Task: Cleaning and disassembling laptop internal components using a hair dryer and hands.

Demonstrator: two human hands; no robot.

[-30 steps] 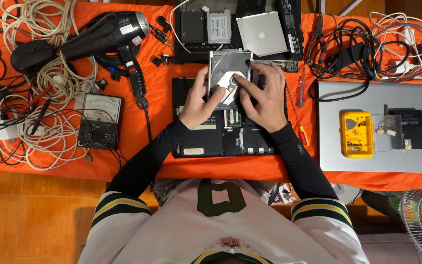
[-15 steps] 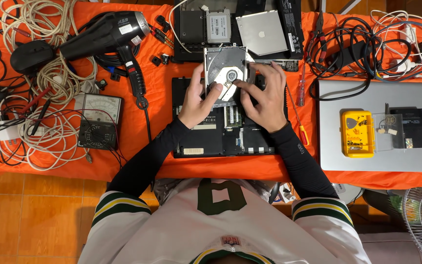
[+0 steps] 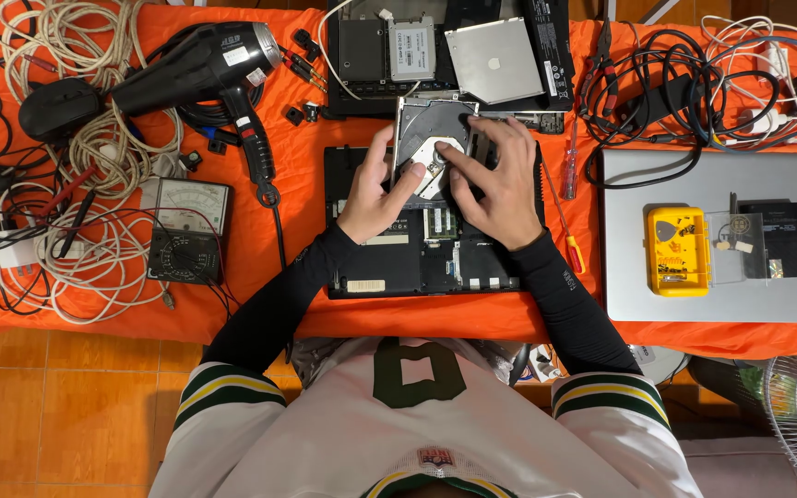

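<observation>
Both hands' grip, left (image 3: 375, 198) and right (image 3: 500, 184), seemingly clasps the optical drive (image 3: 431, 148) between them.

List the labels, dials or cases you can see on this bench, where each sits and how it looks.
Meter dial: pale rectangular face, left of the black laptop base.
Sticker: white rectangle on a grey drive, top centre.
Yellow case: square, clear lid, on the silver laptop, right.
Hair dryer tag: small, white, on its black barrel.
</observation>
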